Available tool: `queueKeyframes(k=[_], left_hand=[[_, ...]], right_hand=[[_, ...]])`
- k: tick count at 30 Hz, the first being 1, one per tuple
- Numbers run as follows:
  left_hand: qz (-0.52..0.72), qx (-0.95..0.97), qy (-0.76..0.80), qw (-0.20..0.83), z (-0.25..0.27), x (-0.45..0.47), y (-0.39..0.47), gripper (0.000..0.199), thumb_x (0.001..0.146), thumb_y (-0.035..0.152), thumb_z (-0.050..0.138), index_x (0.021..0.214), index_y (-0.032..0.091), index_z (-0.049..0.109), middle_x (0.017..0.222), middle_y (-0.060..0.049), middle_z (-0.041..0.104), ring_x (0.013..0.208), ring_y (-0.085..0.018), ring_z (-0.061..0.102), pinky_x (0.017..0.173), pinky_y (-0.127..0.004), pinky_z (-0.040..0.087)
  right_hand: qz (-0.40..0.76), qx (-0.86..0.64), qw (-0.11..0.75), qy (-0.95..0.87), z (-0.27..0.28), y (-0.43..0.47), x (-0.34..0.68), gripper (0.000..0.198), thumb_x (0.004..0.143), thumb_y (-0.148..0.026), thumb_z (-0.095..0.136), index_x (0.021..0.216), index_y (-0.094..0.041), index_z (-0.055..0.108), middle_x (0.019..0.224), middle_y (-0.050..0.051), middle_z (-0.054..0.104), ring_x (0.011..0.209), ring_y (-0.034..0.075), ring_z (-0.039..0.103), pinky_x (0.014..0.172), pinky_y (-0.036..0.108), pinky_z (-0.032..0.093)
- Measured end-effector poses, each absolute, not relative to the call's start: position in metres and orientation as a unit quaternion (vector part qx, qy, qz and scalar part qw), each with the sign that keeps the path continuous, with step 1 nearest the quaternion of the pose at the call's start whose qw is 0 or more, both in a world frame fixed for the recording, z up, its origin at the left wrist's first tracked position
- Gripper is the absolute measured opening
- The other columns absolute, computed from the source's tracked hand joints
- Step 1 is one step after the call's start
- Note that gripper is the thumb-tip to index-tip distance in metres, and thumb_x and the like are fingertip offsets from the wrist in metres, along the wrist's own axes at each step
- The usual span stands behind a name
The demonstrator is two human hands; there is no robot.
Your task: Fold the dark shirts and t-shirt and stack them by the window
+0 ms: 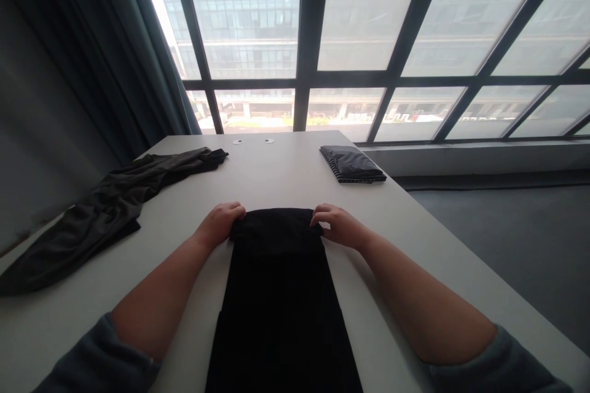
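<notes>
A black garment (281,295) lies lengthwise on the white table in front of me, its far end turned over into a flap. At that end's left corner, my left hand (222,221) is closed on the fabric, thumb and fingers pinching the edge. My right hand (338,224) grips the opposite corner, its fingers curled over the cloth. The near part of the garment runs out of the bottom of the view. What kind of garment it is cannot be made out.
A crumpled dark grey garment (110,202) is spread along the table's left side. Folded dark clothes (354,164), one striped, sit near the right edge of the white table (281,169). Two round cable covers (269,141) lie at the far end, before large windows.
</notes>
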State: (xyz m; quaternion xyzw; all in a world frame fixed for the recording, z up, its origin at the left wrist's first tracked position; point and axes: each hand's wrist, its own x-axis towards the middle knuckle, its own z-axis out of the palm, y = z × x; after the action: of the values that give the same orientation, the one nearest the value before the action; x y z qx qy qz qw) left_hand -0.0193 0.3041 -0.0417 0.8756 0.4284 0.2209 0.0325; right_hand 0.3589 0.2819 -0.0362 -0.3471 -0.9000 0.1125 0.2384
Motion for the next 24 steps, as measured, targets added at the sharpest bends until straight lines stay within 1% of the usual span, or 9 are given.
queueKeyframes(k=[2, 4, 7, 10, 12, 15, 18, 21, 24], left_hand=[[0.203, 0.875, 0.44, 0.026, -0.039, -0.018, 0.302, 0.027, 0.08, 0.005, 0.049, 0.086, 0.023, 0.068, 0.09, -0.005, 0.069, 0.081, -0.022, 0.064, 0.081, -0.032, 0.05], [0.182, 0.878, 0.442, 0.032, -0.036, -0.02, 0.3, 0.035, 0.08, 0.002, 0.047, 0.095, 0.023, 0.072, 0.103, -0.005, 0.073, 0.091, -0.022, 0.069, 0.085, -0.031, 0.052], [0.148, 0.883, 0.443, 0.041, -0.034, -0.026, 0.295, 0.041, 0.084, 0.005, 0.047, 0.104, 0.025, 0.077, 0.117, -0.003, 0.075, 0.099, -0.022, 0.073, 0.091, -0.032, 0.054], [0.117, 0.89, 0.44, 0.027, -0.034, -0.031, 0.283, 0.047, 0.087, 0.007, 0.045, 0.112, 0.027, 0.079, 0.124, -0.002, 0.076, 0.105, -0.023, 0.074, 0.099, -0.036, 0.055], [0.106, 0.892, 0.439, 0.011, -0.035, -0.032, 0.271, 0.052, 0.083, 0.005, 0.046, 0.116, 0.026, 0.079, 0.128, -0.003, 0.076, 0.114, -0.025, 0.072, 0.107, -0.041, 0.053], [0.119, 0.889, 0.442, -0.016, -0.036, -0.028, 0.249, 0.05, 0.08, 0.006, 0.05, 0.117, 0.023, 0.079, 0.125, -0.008, 0.077, 0.119, -0.029, 0.071, 0.11, -0.048, 0.052], [0.164, 0.878, 0.448, -0.036, -0.032, -0.017, 0.23, 0.043, 0.086, 0.01, 0.051, 0.119, 0.019, 0.078, 0.122, -0.011, 0.078, 0.116, -0.03, 0.071, 0.109, -0.05, 0.052], [0.185, 0.88, 0.438, -0.001, -0.033, -0.003, 0.22, 0.048, 0.095, 0.026, 0.057, 0.142, 0.019, 0.064, 0.145, -0.013, 0.064, 0.133, -0.031, 0.061, 0.115, -0.05, 0.048], [0.141, 0.898, 0.409, 0.077, -0.046, 0.008, 0.222, 0.068, 0.091, 0.038, 0.068, 0.155, 0.025, 0.049, 0.164, -0.011, 0.043, 0.151, -0.033, 0.042, 0.121, -0.051, 0.042]], right_hand=[[0.107, -0.343, 0.241, -0.901, -0.035, 0.281, 0.359, 0.021, 0.086, -0.007, 0.062, 0.094, -0.022, 0.076, 0.097, 0.006, 0.068, 0.093, 0.02, 0.063, 0.087, 0.032, 0.051], [0.102, -0.337, 0.235, -0.906, -0.035, 0.281, 0.36, 0.023, 0.084, -0.005, 0.064, 0.094, -0.021, 0.076, 0.098, 0.006, 0.069, 0.094, 0.02, 0.063, 0.087, 0.032, 0.052], [0.11, -0.342, 0.214, -0.908, -0.038, 0.28, 0.36, 0.032, 0.08, 0.0, 0.061, 0.096, -0.022, 0.079, 0.105, 0.007, 0.07, 0.095, 0.02, 0.066, 0.087, 0.031, 0.054], [0.101, -0.365, 0.188, -0.906, -0.039, 0.276, 0.363, 0.054, 0.075, 0.009, 0.05, 0.104, -0.024, 0.081, 0.112, 0.006, 0.072, 0.099, 0.02, 0.069, 0.09, 0.033, 0.056], [0.085, -0.371, 0.176, -0.908, -0.036, 0.268, 0.365, 0.064, 0.071, 0.012, 0.045, 0.107, -0.025, 0.082, 0.112, 0.005, 0.075, 0.105, 0.022, 0.069, 0.096, 0.036, 0.057], [0.071, -0.371, 0.175, -0.909, -0.03, 0.25, 0.366, 0.064, 0.072, 0.01, 0.046, 0.113, -0.024, 0.081, 0.114, 0.006, 0.077, 0.116, 0.025, 0.068, 0.105, 0.043, 0.056], [0.065, -0.379, 0.203, -0.901, -0.026, 0.229, 0.362, 0.063, 0.082, 0.004, 0.047, 0.133, -0.023, 0.072, 0.134, 0.009, 0.071, 0.13, 0.027, 0.062, 0.113, 0.047, 0.051], [0.087, -0.376, 0.22, -0.896, -0.03, 0.216, 0.348, 0.06, 0.092, -0.008, 0.053, 0.149, -0.024, 0.058, 0.154, 0.01, 0.055, 0.143, 0.029, 0.052, 0.119, 0.049, 0.046], [0.118, -0.383, 0.186, -0.897, -0.042, 0.217, 0.331, 0.058, 0.093, -0.02, 0.063, 0.151, -0.023, 0.056, 0.16, 0.012, 0.048, 0.147, 0.032, 0.048, 0.121, 0.051, 0.043]])
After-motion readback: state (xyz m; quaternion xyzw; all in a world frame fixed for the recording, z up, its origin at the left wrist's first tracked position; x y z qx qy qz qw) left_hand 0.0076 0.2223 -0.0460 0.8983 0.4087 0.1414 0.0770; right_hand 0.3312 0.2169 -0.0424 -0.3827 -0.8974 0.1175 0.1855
